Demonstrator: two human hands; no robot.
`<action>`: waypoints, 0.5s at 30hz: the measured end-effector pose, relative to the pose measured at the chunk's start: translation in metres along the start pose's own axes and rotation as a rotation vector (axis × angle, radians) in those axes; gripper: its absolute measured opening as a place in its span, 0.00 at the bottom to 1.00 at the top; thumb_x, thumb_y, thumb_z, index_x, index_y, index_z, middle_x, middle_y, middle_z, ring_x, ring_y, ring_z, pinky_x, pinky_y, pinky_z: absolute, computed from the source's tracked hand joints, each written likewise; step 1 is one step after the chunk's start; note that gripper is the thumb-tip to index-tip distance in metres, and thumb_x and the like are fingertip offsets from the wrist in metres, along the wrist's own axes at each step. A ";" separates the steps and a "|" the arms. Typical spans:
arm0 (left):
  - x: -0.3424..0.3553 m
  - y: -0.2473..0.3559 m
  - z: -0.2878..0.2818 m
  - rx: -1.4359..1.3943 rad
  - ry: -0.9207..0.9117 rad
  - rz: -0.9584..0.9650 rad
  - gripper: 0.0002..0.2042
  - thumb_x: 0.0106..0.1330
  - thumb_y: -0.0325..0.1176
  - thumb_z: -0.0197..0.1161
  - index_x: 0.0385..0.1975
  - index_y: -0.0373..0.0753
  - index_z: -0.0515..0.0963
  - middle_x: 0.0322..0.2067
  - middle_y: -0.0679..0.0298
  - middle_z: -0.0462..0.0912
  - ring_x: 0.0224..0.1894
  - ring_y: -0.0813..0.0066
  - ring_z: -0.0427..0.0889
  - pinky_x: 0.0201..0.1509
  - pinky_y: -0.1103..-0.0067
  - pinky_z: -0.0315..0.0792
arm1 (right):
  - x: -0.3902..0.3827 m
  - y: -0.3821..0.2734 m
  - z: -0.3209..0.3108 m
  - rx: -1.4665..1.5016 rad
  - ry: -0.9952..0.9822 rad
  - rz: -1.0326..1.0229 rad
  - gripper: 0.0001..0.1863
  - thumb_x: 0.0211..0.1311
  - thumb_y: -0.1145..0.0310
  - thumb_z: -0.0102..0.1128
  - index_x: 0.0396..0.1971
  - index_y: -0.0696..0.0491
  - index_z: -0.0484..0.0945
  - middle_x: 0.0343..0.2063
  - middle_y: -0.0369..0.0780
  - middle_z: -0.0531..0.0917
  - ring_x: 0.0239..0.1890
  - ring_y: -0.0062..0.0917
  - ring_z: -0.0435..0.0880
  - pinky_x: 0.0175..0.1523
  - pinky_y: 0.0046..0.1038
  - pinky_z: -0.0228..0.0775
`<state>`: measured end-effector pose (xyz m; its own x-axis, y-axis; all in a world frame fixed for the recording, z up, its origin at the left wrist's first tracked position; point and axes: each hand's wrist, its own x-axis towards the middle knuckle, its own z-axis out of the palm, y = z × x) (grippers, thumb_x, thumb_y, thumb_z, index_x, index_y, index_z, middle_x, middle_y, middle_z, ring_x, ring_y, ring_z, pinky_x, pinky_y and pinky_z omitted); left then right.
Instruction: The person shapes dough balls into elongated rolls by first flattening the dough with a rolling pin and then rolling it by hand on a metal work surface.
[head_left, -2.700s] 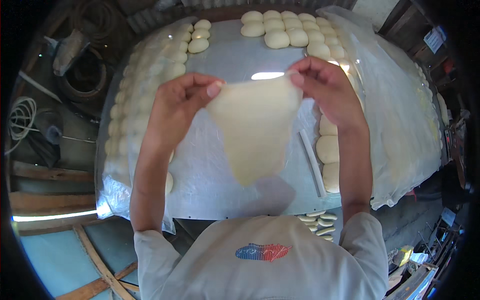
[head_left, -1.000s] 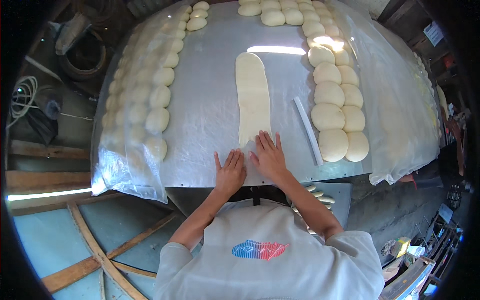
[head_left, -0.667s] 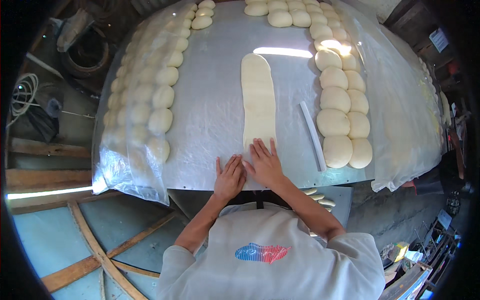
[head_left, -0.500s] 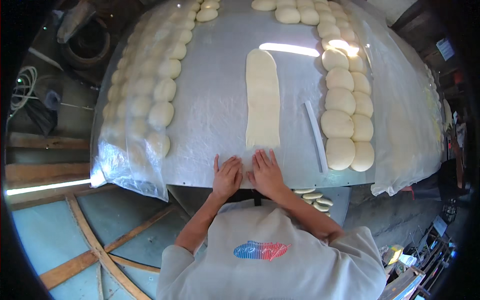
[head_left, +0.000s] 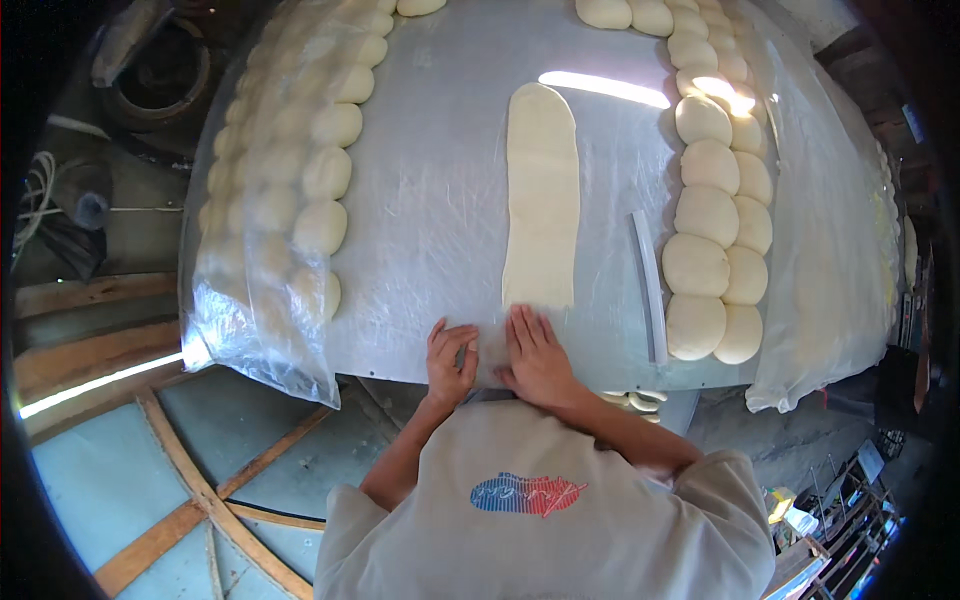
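Observation:
A long, flat strip of pale dough (head_left: 541, 200) lies on the metal tabletop, rounded at its far end and thin at the near end. My right hand (head_left: 537, 352) rests palm down at the strip's near edge, fingers stretched out over it. To its left, my left hand (head_left: 453, 358) is at the table's near edge with its fingers loosely bent and apart, and nothing shows in it. Right of the strip lies a narrow whitish bar (head_left: 649, 288), apart from both hands.
Rounded dough balls (head_left: 700, 268) sit in rows on the right. More dough balls (head_left: 322, 228) line the left, mostly under clear plastic sheeting (head_left: 262, 345). Another plastic sheet (head_left: 830, 250) covers the far right. Small dough pieces (head_left: 640, 403) lie below the table's front edge.
The view has shifted a little, so the table's things appear moved. My left hand's fingers have bent inward from lying flatter; my right hand stays at the dough's near edge.

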<state>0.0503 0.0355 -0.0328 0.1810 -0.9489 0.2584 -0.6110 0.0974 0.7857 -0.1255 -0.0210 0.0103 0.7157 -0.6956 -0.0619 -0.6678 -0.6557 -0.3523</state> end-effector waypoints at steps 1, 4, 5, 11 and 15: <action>0.004 -0.001 -0.001 0.004 -0.005 -0.009 0.08 0.58 0.22 0.59 0.36 0.39 0.78 0.38 0.63 0.82 0.44 0.63 0.80 0.64 0.60 0.61 | 0.003 0.002 -0.005 0.008 -0.007 -0.001 0.36 0.58 0.51 0.55 0.54 0.69 0.67 0.59 0.57 0.66 0.66 0.43 0.61 0.71 0.49 0.42; 0.025 -0.002 -0.001 0.000 0.064 -0.059 0.07 0.60 0.22 0.58 0.35 0.37 0.78 0.36 0.59 0.82 0.41 0.61 0.81 0.55 0.65 0.71 | 0.015 0.010 -0.020 0.147 -0.247 0.016 0.34 0.60 0.50 0.53 0.52 0.68 0.70 0.57 0.56 0.70 0.65 0.43 0.64 0.71 0.50 0.41; 0.034 -0.001 -0.001 -0.069 0.067 -0.157 0.06 0.60 0.22 0.57 0.35 0.36 0.78 0.35 0.58 0.82 0.39 0.61 0.81 0.50 0.67 0.73 | 0.027 0.010 -0.019 0.146 -0.090 -0.067 0.33 0.61 0.48 0.51 0.50 0.66 0.72 0.55 0.54 0.72 0.64 0.41 0.66 0.71 0.51 0.41; 0.127 -0.016 0.015 -0.263 0.170 -0.227 0.05 0.64 0.22 0.54 0.35 0.33 0.77 0.33 0.55 0.82 0.36 0.63 0.82 0.40 0.73 0.75 | 0.036 0.031 -0.016 0.472 -0.093 -0.216 0.25 0.64 0.49 0.51 0.47 0.56 0.78 0.52 0.44 0.78 0.61 0.34 0.71 0.70 0.55 0.39; 0.233 -0.036 0.047 -0.190 0.133 -0.122 0.05 0.65 0.25 0.55 0.36 0.33 0.78 0.34 0.57 0.82 0.37 0.61 0.81 0.44 0.72 0.73 | 0.124 0.107 -0.054 0.473 0.270 -0.033 0.18 0.57 0.65 0.63 0.47 0.56 0.76 0.53 0.41 0.76 0.60 0.36 0.71 0.67 0.54 0.49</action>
<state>0.0784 -0.2030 -0.0268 0.3520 -0.9106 0.2165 -0.4249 0.0507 0.9038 -0.1195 -0.1931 0.0156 0.6156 -0.7681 0.1761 -0.4362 -0.5183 -0.7356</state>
